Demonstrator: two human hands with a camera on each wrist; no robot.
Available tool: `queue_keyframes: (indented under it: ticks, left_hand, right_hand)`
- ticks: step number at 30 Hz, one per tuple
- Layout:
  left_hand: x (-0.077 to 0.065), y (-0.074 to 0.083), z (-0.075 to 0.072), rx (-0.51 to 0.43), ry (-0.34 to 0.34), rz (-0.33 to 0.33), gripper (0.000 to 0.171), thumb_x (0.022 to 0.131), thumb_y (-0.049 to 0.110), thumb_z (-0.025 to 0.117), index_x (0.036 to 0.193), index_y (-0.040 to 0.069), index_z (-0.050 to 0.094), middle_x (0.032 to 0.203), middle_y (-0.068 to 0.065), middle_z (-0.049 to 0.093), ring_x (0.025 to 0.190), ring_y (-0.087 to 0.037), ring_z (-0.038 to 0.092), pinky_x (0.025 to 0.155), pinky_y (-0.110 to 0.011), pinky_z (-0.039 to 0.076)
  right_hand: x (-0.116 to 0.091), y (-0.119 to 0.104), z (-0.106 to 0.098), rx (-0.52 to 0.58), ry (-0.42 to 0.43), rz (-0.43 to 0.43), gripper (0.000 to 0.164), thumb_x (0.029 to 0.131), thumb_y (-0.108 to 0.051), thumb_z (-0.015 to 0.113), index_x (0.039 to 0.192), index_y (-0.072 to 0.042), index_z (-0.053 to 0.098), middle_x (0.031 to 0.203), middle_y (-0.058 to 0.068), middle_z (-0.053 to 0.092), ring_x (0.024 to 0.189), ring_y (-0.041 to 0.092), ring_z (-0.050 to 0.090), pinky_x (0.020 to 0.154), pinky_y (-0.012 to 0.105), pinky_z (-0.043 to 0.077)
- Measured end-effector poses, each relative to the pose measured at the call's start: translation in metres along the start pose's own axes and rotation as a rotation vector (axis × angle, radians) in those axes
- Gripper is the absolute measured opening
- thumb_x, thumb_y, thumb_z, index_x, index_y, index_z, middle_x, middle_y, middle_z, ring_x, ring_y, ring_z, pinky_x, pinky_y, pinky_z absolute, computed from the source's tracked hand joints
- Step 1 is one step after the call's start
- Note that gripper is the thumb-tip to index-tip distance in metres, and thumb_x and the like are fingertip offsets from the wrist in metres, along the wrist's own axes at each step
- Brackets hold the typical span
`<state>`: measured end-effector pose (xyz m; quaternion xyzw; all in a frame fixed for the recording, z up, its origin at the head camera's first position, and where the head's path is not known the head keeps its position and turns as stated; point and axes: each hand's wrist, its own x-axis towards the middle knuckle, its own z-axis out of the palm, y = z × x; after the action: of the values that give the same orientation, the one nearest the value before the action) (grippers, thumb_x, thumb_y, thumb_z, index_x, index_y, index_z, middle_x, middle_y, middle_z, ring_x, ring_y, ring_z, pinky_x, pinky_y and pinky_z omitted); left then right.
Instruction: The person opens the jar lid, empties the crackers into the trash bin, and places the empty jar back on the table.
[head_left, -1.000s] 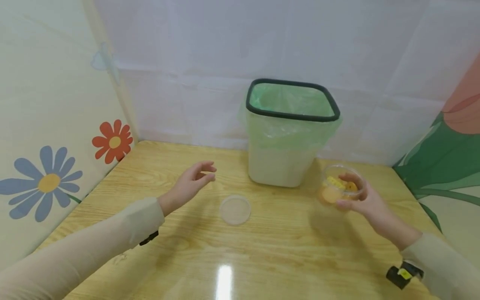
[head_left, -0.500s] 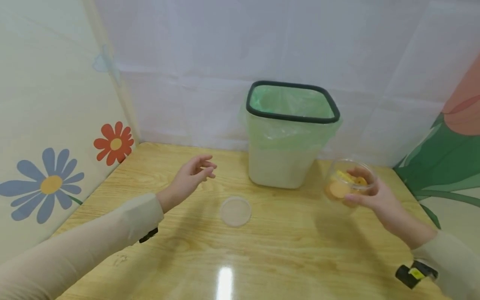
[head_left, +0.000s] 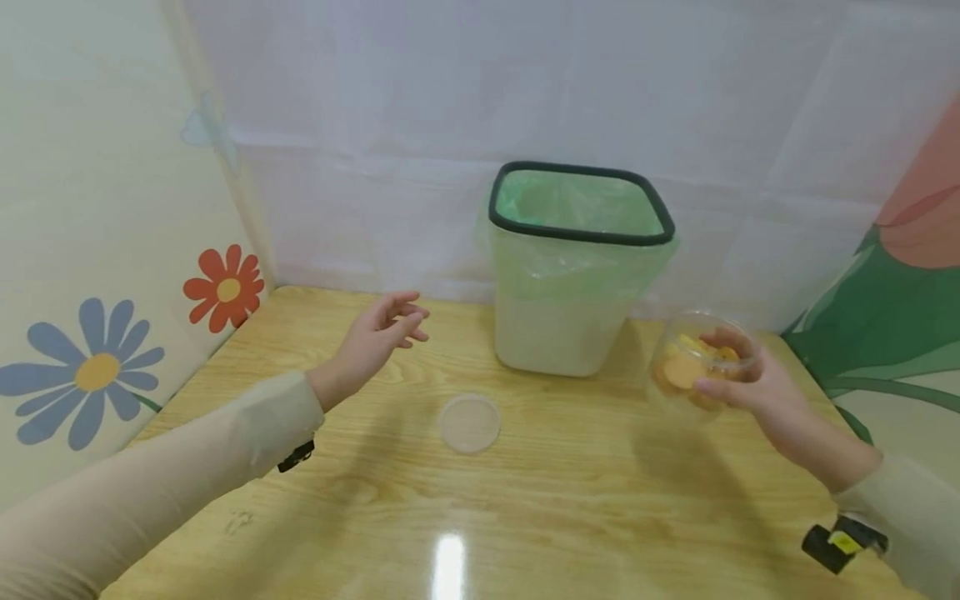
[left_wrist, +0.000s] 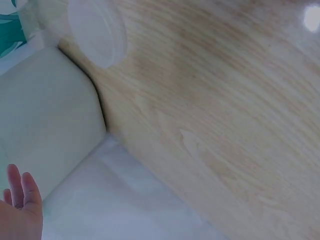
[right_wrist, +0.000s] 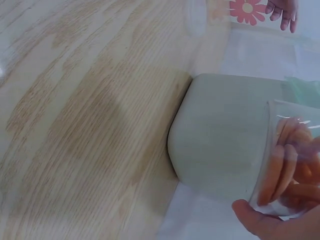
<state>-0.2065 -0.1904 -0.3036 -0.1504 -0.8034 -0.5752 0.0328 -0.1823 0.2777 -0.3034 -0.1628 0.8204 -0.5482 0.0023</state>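
My right hand (head_left: 768,387) grips a clear plastic jar (head_left: 678,400) by its side, thumb in front, above the table right of the bin. The jar has no lid on and stands about upright. Inside lie several round, flat orange-yellow pieces (right_wrist: 287,172), biscuit-like in shape. My left hand (head_left: 371,340) hovers over the table left of the bin, fingers loosely bent and holding nothing. A round clear lid (head_left: 469,423) lies flat on the table between the hands, nearest to the left one.
A pale green bin (head_left: 562,308) with a black rim and a thin green liner bag stands at the back of the wooden table (head_left: 525,508). Behind it hangs a white cloth (head_left: 375,192). Flower-patterned panels (head_left: 97,371) flank both sides.
My right hand has carried the jar to the right and slightly up. My left hand has risen a little, its fingers spreading somewhat. The lid and bin stay in place.
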Motion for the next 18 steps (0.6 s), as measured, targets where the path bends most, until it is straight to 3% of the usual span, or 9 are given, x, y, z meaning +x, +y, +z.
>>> queue_keyframes:
  ticks: [7, 12, 15, 18]
  left_hand:
    - [0.006, 0.01, -0.003, 0.004, -0.002, 0.035, 0.046, 0.104, 0.017, 0.046, 0.145, -0.003, 0.035, 0.128, -0.022, 0.052, 0.092, -0.01, 0.062, 0.085, -0.029, 0.05]
    - [0.012, 0.016, -0.004, -0.019, 0.011, -0.009, 0.047, 0.104, 0.019, 0.048, 0.144, -0.002, 0.037, 0.127, -0.019, 0.052, 0.088, -0.009, 0.064, 0.082, -0.026, 0.052]
    - [0.015, 0.02, -0.004, -0.034, 0.016, -0.027, 0.047, 0.103, 0.02, 0.049, 0.143, -0.002, 0.037, 0.125, -0.018, 0.053, 0.086, -0.009, 0.064, 0.08, -0.026, 0.053]
    - [0.019, 0.025, -0.004, -0.055, 0.019, -0.028, 0.048, 0.103, 0.019, 0.049, 0.143, -0.004, 0.036, 0.125, -0.02, 0.053, 0.084, -0.009, 0.065, 0.08, -0.026, 0.053]
  right_hand:
    - [0.0, -0.009, -0.002, 0.054, 0.039, -0.015, 0.05, 0.095, -0.004, 0.06, 0.136, -0.024, 0.039, 0.128, -0.012, 0.041, 0.095, 0.002, 0.056, 0.068, 0.021, 0.048]
    - [0.001, -0.012, -0.004, 0.152, 0.075, -0.001, 0.053, 0.094, -0.004, 0.062, 0.136, -0.029, 0.04, 0.126, -0.017, 0.046, 0.093, 0.004, 0.053, 0.065, 0.021, 0.046]
    - [0.001, -0.015, -0.007, 0.112, 0.084, -0.007, 0.054, 0.095, -0.005, 0.062, 0.136, -0.031, 0.039, 0.126, -0.018, 0.046, 0.093, 0.004, 0.053, 0.066, 0.02, 0.045]
    - [0.002, -0.019, -0.009, 0.032, 0.09, -0.001, 0.06, 0.096, -0.008, 0.061, 0.146, -0.022, 0.032, 0.127, -0.019, 0.044, 0.094, 0.004, 0.051, 0.067, 0.02, 0.046]
